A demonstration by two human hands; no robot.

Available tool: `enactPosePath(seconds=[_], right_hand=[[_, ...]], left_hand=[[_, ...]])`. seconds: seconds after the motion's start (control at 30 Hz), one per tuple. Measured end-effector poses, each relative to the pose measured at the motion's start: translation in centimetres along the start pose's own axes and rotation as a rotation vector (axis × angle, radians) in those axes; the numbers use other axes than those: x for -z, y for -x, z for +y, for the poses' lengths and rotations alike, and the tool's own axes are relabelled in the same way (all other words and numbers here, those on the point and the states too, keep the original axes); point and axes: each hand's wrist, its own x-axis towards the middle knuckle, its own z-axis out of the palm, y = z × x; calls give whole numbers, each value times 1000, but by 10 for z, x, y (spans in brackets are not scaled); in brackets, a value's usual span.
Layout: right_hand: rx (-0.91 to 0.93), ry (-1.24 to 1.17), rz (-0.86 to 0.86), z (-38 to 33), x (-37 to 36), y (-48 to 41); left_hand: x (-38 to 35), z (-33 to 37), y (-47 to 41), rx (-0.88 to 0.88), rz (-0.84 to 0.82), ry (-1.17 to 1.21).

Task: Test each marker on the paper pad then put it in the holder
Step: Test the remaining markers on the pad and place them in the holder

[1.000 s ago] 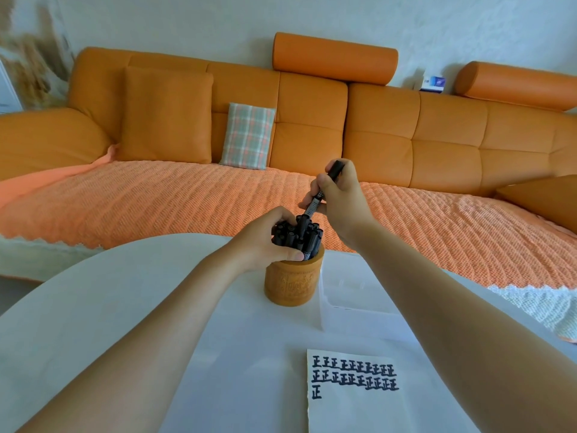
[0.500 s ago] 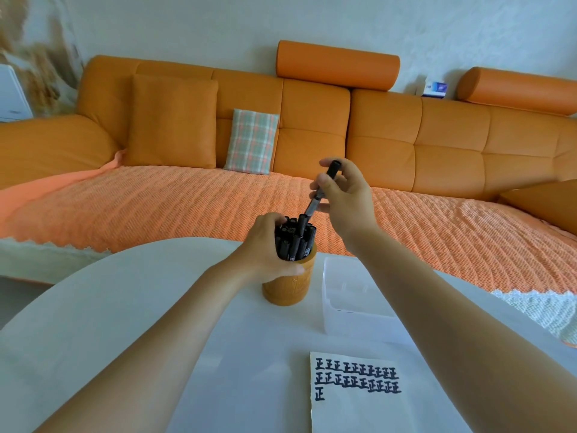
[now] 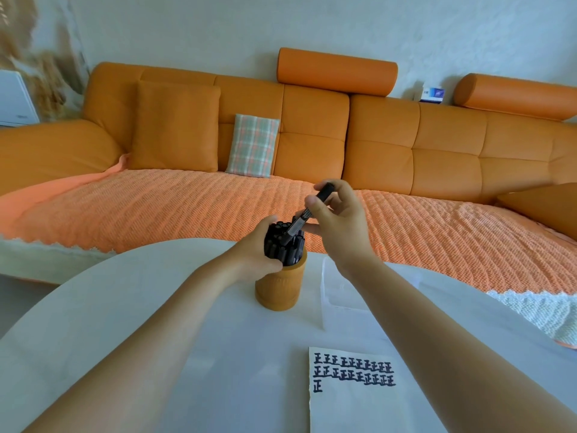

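On my feed the right hand (image 3: 340,223) pinches one black marker (image 3: 307,214) between the thumb and the curled fingers, just above the far edge of the table (image 3: 125,307). The marker is tilted. Its upper end pokes out past the fingertips, and its lower end reaches down among the tops of the bundle of markers (image 3: 282,245) that stands in the orange holder (image 3: 279,290). I cannot tell whether that lower end has slipped between the others or only touches their caps.

The left hand (image 3: 259,251) is curled round the bundle at the holder's mouth, thumb on the near side, and it covers the left part of the rim.

The paper pad (image 3: 352,398) lies at the near edge of the table. It carries two rows of dark marks and a single mark below them. My right forearm hides its right side, and the bottom of the view cuts it off. The same forearm crosses a clear plastic box (image 3: 335,295) just right of the holder, so I cannot see what is in the box.

The table is white and rounded. Beyond it is an orange sofa (image 3: 374,135) with a textured orange throw (image 3: 187,207) over the seat, a plaid cushion (image 3: 253,145) and a plain orange cushion (image 3: 176,126). A small blue-and-white box (image 3: 432,94) sits on the sofa's back.
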Motion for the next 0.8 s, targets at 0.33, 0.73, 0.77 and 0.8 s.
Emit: enactPosePath(seconds=[0.33, 0.73, 0.77, 0.8], right_hand=[[63, 167, -135, 8, -15, 14], [247, 515, -283, 7, -19, 33], [258, 523, -290, 7, -17, 34], [263, 536, -296, 7, -15, 34]], left_hand=[[-10, -9, 8, -72, 182, -229], [-14, -17, 12, -98, 154, -8], [-14, -16, 12, -117, 145, -30], [-12, -13, 13, -121, 120, -45]])
